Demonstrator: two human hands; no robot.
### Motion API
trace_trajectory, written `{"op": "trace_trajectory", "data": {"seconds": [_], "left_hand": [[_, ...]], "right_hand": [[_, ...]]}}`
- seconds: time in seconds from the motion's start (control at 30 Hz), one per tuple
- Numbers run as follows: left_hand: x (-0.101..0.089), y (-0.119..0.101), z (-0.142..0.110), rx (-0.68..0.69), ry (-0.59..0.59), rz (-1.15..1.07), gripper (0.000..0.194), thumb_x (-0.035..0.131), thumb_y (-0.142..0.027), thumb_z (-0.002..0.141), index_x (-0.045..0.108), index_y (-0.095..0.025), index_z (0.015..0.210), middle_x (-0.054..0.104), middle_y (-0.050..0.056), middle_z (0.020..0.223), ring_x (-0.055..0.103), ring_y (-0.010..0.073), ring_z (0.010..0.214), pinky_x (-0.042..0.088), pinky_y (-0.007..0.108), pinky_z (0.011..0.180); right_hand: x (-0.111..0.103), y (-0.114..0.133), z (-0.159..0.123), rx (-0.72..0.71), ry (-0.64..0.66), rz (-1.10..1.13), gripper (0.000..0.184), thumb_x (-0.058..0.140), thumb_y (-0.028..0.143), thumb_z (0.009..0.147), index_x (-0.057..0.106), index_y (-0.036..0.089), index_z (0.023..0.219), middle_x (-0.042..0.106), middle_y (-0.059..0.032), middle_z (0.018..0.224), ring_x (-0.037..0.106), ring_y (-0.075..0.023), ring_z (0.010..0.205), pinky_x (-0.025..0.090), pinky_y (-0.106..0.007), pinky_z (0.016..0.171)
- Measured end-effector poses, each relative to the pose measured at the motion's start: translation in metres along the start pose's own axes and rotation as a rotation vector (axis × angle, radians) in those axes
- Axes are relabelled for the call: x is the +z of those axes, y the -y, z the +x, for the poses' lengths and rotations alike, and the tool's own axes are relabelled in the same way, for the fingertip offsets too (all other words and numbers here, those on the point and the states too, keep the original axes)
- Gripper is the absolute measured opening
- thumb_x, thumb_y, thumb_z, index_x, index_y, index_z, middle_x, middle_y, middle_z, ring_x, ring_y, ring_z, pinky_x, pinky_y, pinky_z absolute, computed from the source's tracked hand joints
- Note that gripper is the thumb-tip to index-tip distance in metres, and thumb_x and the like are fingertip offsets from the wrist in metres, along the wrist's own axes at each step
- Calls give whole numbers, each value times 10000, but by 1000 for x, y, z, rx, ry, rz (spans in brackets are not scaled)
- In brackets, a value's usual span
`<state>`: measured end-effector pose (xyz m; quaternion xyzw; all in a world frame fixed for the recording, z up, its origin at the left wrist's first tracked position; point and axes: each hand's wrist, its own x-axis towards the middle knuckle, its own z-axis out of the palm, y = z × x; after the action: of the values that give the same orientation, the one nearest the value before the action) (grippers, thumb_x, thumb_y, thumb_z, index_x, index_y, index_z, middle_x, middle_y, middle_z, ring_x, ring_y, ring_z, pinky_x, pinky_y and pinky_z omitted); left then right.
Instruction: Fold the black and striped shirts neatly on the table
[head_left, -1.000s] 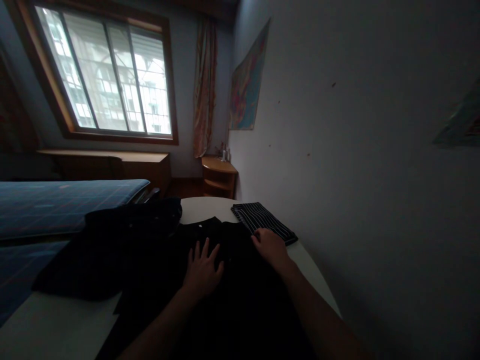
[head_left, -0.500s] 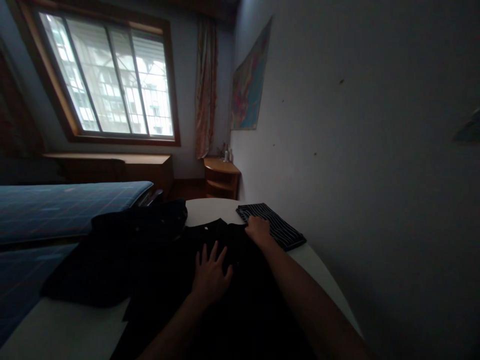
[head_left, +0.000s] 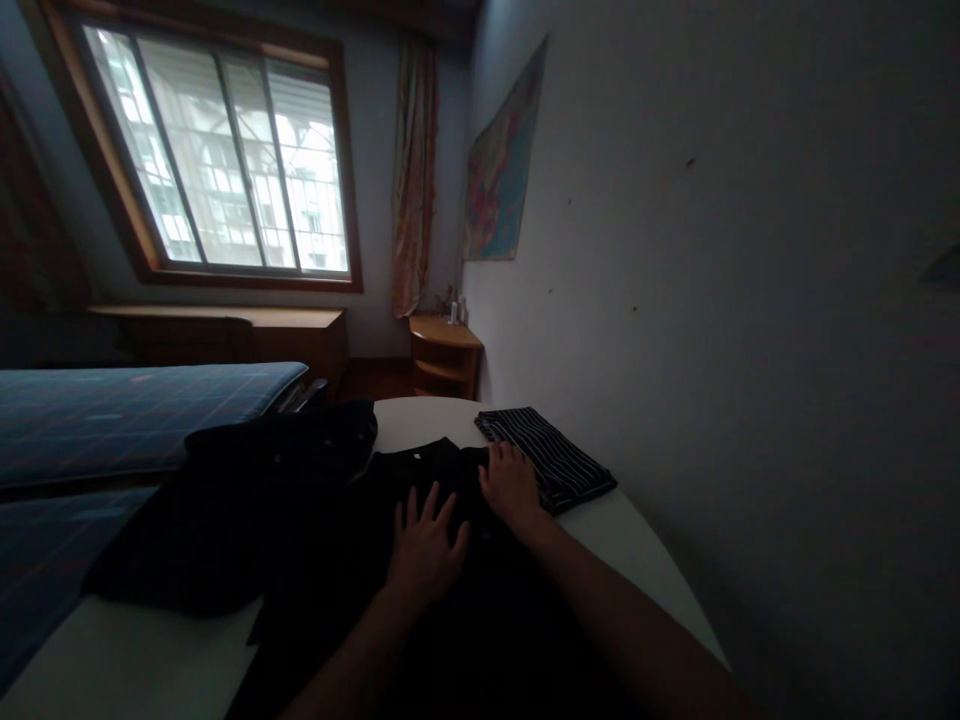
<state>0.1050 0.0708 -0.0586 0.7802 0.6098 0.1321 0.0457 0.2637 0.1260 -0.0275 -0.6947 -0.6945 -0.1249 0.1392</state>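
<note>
A black collared garment, seemingly a shirt [head_left: 465, 620], lies spread over the round white table [head_left: 420, 410]; its folds are lost in the dark. My left hand [head_left: 426, 540] rests on it with the fingers spread. To the right, my right hand [head_left: 512, 485] lies palm down near the collar, fingers stretched out and thumb apart. Just beyond that hand is a folded black garment with white stripes [head_left: 559, 455]. Left of the shirt, another dark garment [head_left: 202, 520] sits in a loose heap, reaching the table's left side.
A blue plaid mattress or bed [head_left: 150, 420] stands along the left. The white wall [head_left: 712, 400] runs close on the right. A corner shelf [head_left: 446, 335] with small items and a long wooden desk [head_left: 292, 320] are at the back, under the window [head_left: 225, 160].
My right hand has let go of the shirt's edge near the collar, moved slightly toward me and flattened onto the cloth. My left hand has stayed almost in place.
</note>
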Motion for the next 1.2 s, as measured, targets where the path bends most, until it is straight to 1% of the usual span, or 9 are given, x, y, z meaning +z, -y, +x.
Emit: {"op": "trace_trajectory", "data": {"seconds": [0.13,0.23,0.4,0.53,0.7,0.83,0.9,1.0,1.2], "left_hand": [[2,1,0,8,-12,13,549,441,-454,937,472,-289,1461,344,38,1584,246,400,1457,211,592,1161],[3,1,0,11,-17,26,535,446,-396,932,479,-287,1455,348,35,1583,255,392,1456,222,583,1158],[3,2,0,26,-27,58,528,425,-337,933,478,-282,1456,348,39,1582,272,391,1449,237,582,1150],[3,3,0,28,-12,74,533,410,-316,935,468,-280,1463,338,32,1587,269,393,1450,249,579,1147],[1,3,-1,44,-3,85,546,413,-320,927,464,-262,1468,341,48,1585,269,408,1446,248,587,1142],[0,3,0,39,7,72,556,414,-320,919,462,-262,1470,330,43,1590,261,409,1448,238,589,1145],[0,3,0,40,8,74,557,418,-323,918,459,-264,1471,324,42,1593,256,407,1451,230,591,1146],[0,3,-1,42,11,78,550,414,-322,924,461,-262,1469,330,46,1591,259,404,1450,228,592,1145],[-1,3,-2,52,3,78,537,416,-315,931,469,-257,1462,326,63,1592,260,395,1453,223,593,1145]], "right_hand": [[0,-6,-43,-91,45,43,566,490,495,944,516,130,1375,404,-185,1518,344,-343,1380,268,-507,1117],[-8,-12,-63,-152,89,99,573,545,552,896,574,157,1310,489,-165,1450,421,-340,1315,340,-479,1069],[-18,-13,-69,-184,139,107,255,525,345,941,648,161,1066,681,-118,1086,593,-261,1031,456,-367,877],[-19,-11,-69,-173,87,191,217,429,238,983,634,171,1011,690,-87,1019,610,-223,990,447,-338,885],[-14,-13,-75,-239,141,370,270,452,341,984,631,191,1118,647,-95,1253,558,-214,1196,391,-341,1038],[-9,-13,-78,-185,224,303,694,488,621,910,447,188,1452,336,-132,1578,241,-316,1469,178,-489,1187],[-11,-13,-77,-184,309,281,806,462,703,881,393,189,1499,284,-144,1599,196,-344,1482,167,-521,1183],[-15,-14,-72,-240,302,289,715,380,668,934,444,202,1472,375,-126,1560,284,-285,1457,204,-452,1182],[-6,-20,-67,-133,332,201,784,275,687,951,323,167,1536,232,-159,1610,160,-305,1498,118,-505,1196]]}}
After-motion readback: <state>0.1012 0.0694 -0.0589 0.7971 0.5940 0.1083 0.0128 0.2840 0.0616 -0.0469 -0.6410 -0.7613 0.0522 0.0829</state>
